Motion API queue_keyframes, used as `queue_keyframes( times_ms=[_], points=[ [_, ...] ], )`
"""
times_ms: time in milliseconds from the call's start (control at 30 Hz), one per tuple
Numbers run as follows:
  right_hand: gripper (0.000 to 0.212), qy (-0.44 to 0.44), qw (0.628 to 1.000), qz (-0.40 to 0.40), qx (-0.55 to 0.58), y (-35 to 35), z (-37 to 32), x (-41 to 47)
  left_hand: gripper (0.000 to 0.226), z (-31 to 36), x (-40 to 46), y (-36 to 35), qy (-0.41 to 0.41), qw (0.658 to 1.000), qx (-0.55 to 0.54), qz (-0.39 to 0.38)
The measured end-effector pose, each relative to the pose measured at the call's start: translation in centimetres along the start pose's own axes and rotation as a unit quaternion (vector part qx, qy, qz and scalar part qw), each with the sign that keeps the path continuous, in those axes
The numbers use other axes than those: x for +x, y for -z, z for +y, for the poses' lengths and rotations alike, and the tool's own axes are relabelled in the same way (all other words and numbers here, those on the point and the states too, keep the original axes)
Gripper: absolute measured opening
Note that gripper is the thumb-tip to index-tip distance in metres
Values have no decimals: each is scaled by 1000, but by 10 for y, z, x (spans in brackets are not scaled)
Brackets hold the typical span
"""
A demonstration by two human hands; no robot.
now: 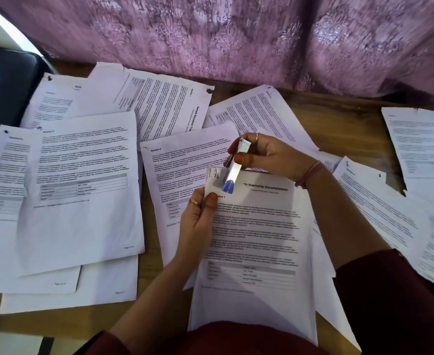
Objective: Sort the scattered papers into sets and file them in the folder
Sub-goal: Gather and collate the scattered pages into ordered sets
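A set of papers headed "Internship Documentation" (257,242) lies in front of me on the wooden table (351,116). My left hand (198,221) pinches its top left corner between thumb and fingers. My right hand (267,155) grips a small silver stapler with a blue tip (232,172), and the tip sits over that same corner. Many other printed sheets lie scattered around: a stack at the left (83,190), a "Section 3" page (185,170) under the set, more at the right (420,149). No folder is visible.
A purple patterned cloth (236,39) hangs along the table's far edge. A black object (6,85) sits at the far left corner. Bare wood shows at the back right and near the front left edge.
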State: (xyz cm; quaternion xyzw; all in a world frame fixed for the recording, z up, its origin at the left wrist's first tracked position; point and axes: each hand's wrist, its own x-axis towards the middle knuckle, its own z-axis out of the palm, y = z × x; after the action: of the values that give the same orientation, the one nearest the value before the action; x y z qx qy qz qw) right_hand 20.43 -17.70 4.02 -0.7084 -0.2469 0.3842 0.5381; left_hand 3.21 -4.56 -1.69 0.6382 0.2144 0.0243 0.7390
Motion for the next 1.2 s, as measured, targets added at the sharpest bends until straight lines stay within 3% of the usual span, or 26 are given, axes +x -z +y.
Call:
queue_keyframes(
  times_ms=[400, 500, 600, 900, 1033, 1200],
  points=[
    [16, -11, 999, -30, 2, -1, 7, 15, 39, 10, 6, 7, 32, 998, -34, -49],
    [16, -6, 999, -31, 9, -2, 8, 18, 47, 17, 12, 7, 24, 998, -4, -64],
    [18, 2, 999, -37, 16, -3, 8, 20, 37, 20, 17, 7, 7, 995, 65, -75],
    [19, -3, 1000, -27, 4, -4, 11, 21, 38, 18, 24, 9, 17, 992, 123, -35],
    [44, -31, 996, -65, -59, -7, 7, 22, 42, 19, 23, 7, -16, 991, 129, -18],
    [32, -27, 993, -85, -72, -14, 8, 23, 34, 20, 20, 8, -19, 991, 129, -1]
  ],
)
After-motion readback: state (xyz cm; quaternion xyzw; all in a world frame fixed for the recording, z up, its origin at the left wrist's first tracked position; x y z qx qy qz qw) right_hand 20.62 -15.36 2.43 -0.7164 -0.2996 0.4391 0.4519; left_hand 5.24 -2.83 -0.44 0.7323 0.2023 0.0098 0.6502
